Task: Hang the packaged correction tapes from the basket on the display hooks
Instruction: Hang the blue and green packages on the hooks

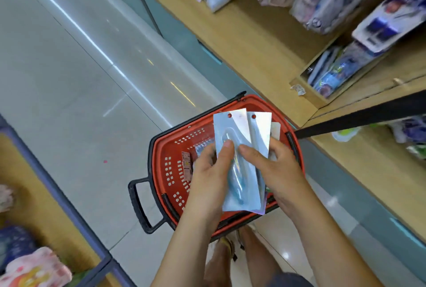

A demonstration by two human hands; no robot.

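Packs point(239, 130), fanned, over red basket point(161, 155). Left hand point(207, 171): fingers point(227, 150) clasped round front pack. Right hand point(279, 166): pinching the packs behind, thumb on top.

head view | single, worn high | faces steeply down, tilted | close over basket point(161, 160) | edges seemingly smeared

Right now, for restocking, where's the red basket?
Head view, lower centre: the red basket on the floor under left hand and right hand, left of the shelf.
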